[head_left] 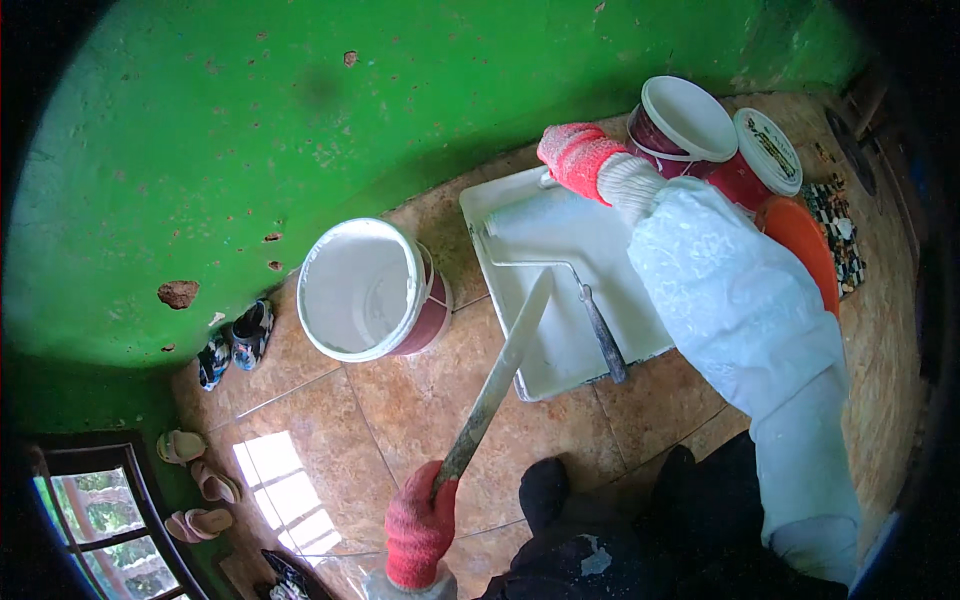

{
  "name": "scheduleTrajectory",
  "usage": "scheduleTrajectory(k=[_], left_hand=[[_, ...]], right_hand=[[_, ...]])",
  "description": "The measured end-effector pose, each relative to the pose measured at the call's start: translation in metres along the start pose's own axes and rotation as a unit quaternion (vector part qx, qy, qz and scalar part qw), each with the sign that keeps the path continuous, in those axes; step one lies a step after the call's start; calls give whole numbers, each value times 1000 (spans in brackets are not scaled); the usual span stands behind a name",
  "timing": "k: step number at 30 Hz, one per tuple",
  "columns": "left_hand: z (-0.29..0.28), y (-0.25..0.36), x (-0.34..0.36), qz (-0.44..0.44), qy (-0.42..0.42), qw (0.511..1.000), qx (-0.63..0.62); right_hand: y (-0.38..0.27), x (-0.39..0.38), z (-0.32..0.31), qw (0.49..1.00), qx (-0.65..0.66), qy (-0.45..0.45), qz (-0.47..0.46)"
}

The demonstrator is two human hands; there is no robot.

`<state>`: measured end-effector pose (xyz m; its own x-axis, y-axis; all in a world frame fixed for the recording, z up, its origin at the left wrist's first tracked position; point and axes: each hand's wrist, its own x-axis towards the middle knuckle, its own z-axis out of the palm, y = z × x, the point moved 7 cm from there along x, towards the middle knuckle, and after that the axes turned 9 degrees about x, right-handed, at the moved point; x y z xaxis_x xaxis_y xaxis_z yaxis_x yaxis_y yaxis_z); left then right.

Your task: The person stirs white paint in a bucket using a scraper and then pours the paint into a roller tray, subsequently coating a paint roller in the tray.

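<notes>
My left hand, in a red-and-white work glove, grips the lower end of a long flat wooden stick. Its upper end is whitened with paint and reaches over a white paint tray. At the tray's far edge, my right hand, gloved alike, has its fingers curled at the rim; the fingertips are partly hidden. Inside the tray lies a paint roller, its dark handle crossing the near side and its sleeve coated pale. White paint covers the tray bottom. A bucket with whitened insides stands left of the tray.
Another open bucket, a lidded tub and an orange basin stand beyond my right arm. A green, chipped wall rises behind. Several shoes lie at left above a window. Tiles cover the floor.
</notes>
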<state>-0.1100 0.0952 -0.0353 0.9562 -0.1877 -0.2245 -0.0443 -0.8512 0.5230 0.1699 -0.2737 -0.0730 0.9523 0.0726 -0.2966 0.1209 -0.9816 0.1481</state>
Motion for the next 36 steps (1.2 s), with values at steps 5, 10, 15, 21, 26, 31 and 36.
scheduleTrajectory(k=[5, 10, 15, 21, 26, 31, 36], left_hand=[[-13, -6, -11, -16, 1, 1000, 11], [-15, 4, -4, -24, -7, 1000, -3], [4, -8, 3, -15, -24, 999, -18], [12, -4, 13, -18, -62, 997, -36], [17, -10, 17, -52, -82, 993, -65], [31, -14, 24, -39, -90, 994, -49], [24, -21, 31, -67, -79, 994, -46]], right_hand=[[-5, 14, 5, 999, -10, -9, -37], [-10, 20, 4, 998, -9, -38, -41], [-10, 30, -21, 992, 113, 6, -48], [-36, 60, -6, 991, 112, -35, -66], [-96, 71, -24, 977, 144, 84, -130], [-87, 52, -41, 953, 233, 174, -80], [-79, -72, -45, 958, 274, 22, -86]])
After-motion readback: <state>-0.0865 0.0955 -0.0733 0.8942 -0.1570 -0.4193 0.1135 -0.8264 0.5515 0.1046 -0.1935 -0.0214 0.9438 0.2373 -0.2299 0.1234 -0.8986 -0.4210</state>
